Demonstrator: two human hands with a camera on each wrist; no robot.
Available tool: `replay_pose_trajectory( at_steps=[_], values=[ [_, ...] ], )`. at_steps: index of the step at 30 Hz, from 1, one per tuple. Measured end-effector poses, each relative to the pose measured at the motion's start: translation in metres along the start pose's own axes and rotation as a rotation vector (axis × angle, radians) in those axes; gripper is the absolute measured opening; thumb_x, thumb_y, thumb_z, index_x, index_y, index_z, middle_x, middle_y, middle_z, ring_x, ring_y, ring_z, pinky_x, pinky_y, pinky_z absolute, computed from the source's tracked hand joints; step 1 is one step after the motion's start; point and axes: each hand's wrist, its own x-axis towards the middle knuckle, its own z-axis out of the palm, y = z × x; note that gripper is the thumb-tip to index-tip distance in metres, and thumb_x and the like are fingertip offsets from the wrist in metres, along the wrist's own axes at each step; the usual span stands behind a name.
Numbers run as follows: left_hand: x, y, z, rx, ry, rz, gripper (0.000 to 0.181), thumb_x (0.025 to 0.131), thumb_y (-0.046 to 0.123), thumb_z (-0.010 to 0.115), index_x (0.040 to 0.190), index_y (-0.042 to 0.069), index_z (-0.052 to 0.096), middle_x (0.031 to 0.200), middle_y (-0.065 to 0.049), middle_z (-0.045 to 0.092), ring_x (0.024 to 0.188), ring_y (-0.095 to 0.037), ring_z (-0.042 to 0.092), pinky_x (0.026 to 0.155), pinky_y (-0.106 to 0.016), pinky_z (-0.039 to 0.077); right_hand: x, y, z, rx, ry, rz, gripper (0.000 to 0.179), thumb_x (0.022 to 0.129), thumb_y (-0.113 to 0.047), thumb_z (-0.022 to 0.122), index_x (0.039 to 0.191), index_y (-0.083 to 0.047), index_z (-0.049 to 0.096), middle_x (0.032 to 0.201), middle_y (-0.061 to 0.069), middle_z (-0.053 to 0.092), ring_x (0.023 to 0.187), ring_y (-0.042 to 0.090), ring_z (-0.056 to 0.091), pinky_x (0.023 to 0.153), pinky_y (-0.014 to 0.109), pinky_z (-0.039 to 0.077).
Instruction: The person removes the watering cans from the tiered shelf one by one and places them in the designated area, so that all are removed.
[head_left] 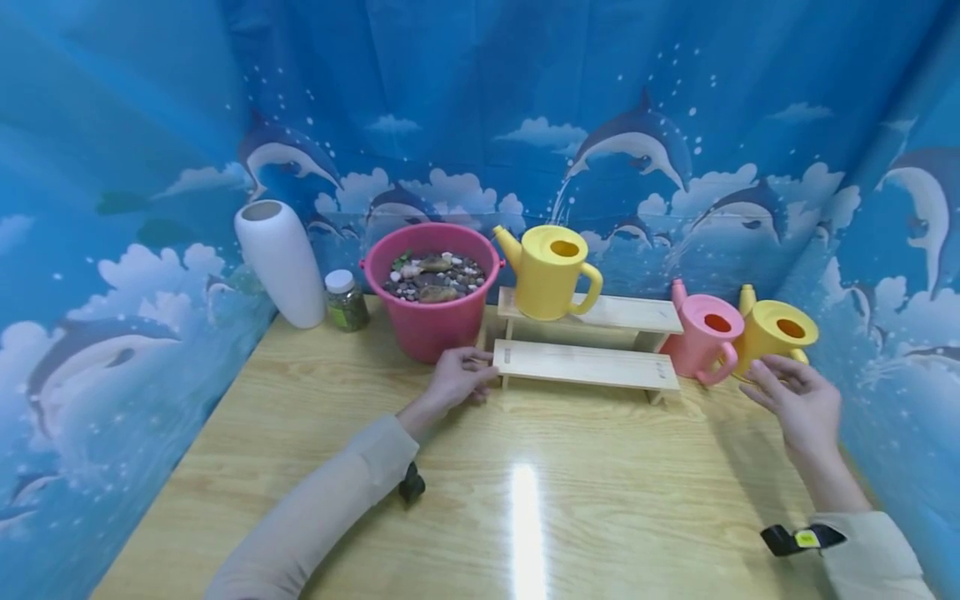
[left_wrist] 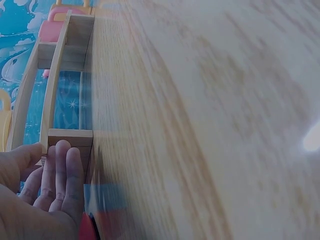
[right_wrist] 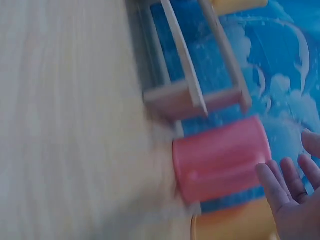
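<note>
A two-step wooden shelf (head_left: 577,364) stands against the back curtain. My left hand (head_left: 460,375) pinches the left end of its lower board, thumb on the top face and fingers (left_wrist: 61,170) under it. A yellow watering can (head_left: 546,275) sits on the upper step, spout to the left. Right of the shelf stand a pink watering can (head_left: 707,337) and a second yellow watering can (head_left: 776,333) on the table. My right hand (head_left: 806,404), fingers loosely bent and holding nothing, hovers in front of that second yellow can.
Left of the shelf stands a pink bucket (head_left: 431,329) filled with pebbles. Beyond it are a small lidded jar (head_left: 347,302) with green contents and a tall white vase (head_left: 281,267). A dolphin-print curtain (head_left: 480,108) closes off the back and sides of the wooden table (head_left: 600,483).
</note>
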Motion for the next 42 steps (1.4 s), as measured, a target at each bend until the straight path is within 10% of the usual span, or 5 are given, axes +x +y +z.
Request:
replay_pose_trajectory(
  at_steps=[22,32,42],
  values=[
    [0.001,-0.001,0.0,-0.004,0.014,0.007,0.035,0.094,0.008,0.079,0.127,0.002,0.071,0.103,-0.025,0.078,0.059,-0.013,0.067,0.059,-0.029,0.068,0.024,-0.013,0.175,-0.316,-0.381,-0.126,0.051,0.1,-0.024,0.075,0.14,0.002,0.058,0.106,-0.01,0.071,0.093,0.0,0.073,0.082,0.019,0.067],
    [0.001,-0.001,0.0,-0.014,0.002,0.002,0.035,0.094,0.009,0.079,0.127,0.002,0.071,0.104,-0.024,0.078,0.06,-0.014,0.067,0.059,-0.029,0.067,0.033,-0.015,0.207,-0.24,-0.463,-0.106,0.028,0.098,-0.023,0.078,0.123,-0.016,0.069,0.101,-0.008,0.073,0.09,0.008,0.076,0.084,0.028,0.068],
    [0.001,0.0,0.0,-0.013,-0.001,0.002,0.035,0.094,0.008,0.079,0.128,0.002,0.07,0.103,-0.025,0.077,0.061,-0.014,0.068,0.061,-0.03,0.068,0.027,-0.017,0.207,-0.389,-0.418,-0.166,0.034,0.099,-0.026,0.076,0.126,-0.008,0.068,0.1,-0.006,0.069,0.096,0.009,0.072,0.083,0.027,0.069]
  ],
)
